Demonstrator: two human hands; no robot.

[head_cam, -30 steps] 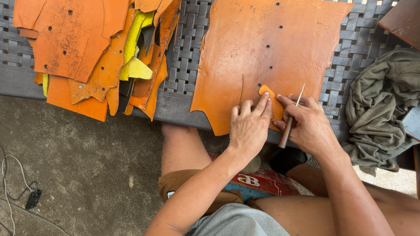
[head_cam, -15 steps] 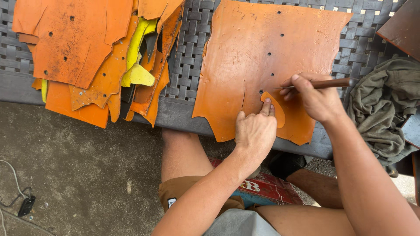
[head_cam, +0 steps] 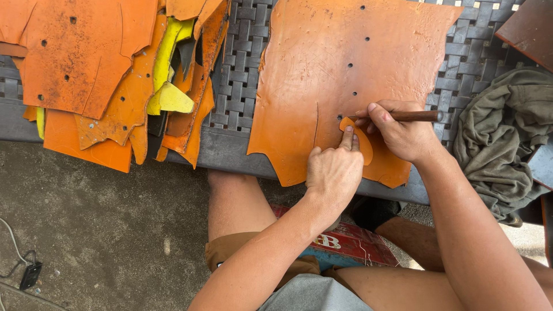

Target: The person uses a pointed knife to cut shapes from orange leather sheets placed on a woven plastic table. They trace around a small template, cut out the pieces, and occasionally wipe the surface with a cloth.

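Nearest the camera are the person's bare knees and a red printed box [head_cam: 351,245] on the ground between them, with bare concrete floor [head_cam: 98,230] to the left and a black cable with a plug [head_cam: 29,275] at the lower left corner.

Just beyond, at the near edge of the worktop [head_cam: 230,152], the left hand [head_cam: 334,173] presses its forefinger down on a small orange oval template [head_cam: 360,141], the other fingers curled narrow. The right hand [head_cam: 403,135] is closed around a brown-handled tool [head_cam: 412,116], held almost level, its tip meeting the template's upper end. The template lies flat on a large orange sheet [head_cam: 345,69], near that sheet's lower right corner, where the sheet overhangs the worktop's front edge. The sheet has a slit left of the hands and a scatter of small punched holes.

To the right, touching the forearm's side, a heap of olive cloth [head_cam: 501,138] crowds the worktop; a dark brown sheet [head_cam: 530,29] sits at the far right corner.

To the left, across a strip of bare woven surface, lies a pile of orange offcuts [head_cam: 80,63] with yellow pieces [head_cam: 170,95] among them, some hanging over the front edge.
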